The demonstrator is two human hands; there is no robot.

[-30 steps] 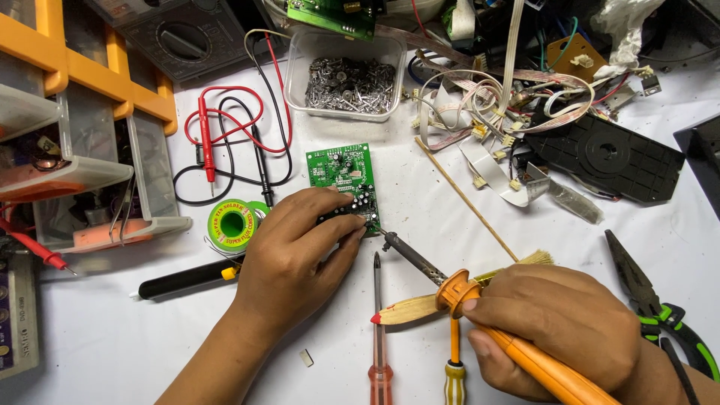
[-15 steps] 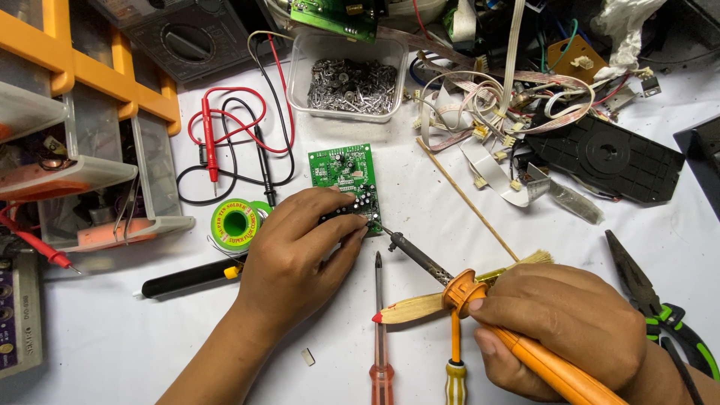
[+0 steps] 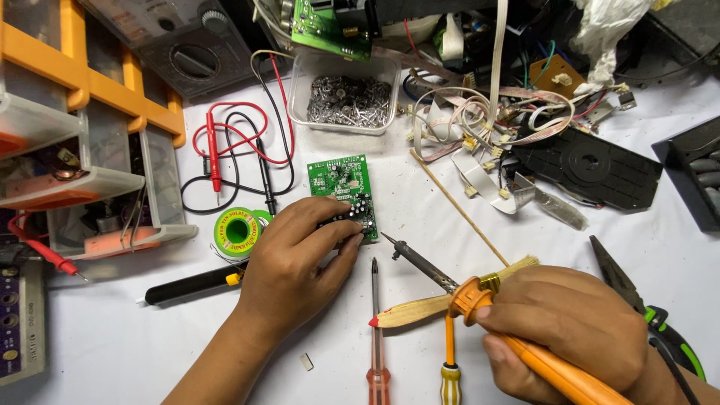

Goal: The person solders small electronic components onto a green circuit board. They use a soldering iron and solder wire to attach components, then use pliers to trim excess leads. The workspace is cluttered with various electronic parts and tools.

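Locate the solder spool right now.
Head view, left of centre: the green solder spool lies flat on the white table, just left of the left hand, beside the black probe.

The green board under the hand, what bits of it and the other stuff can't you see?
- Head view: the left hand covers the lower left of the green circuit board.
- The right hand hides most of the orange soldering iron handle; the bottom edge cuts it off.
- The pliers pass behind that hand.
- The parts on the board are too small to tell apart.
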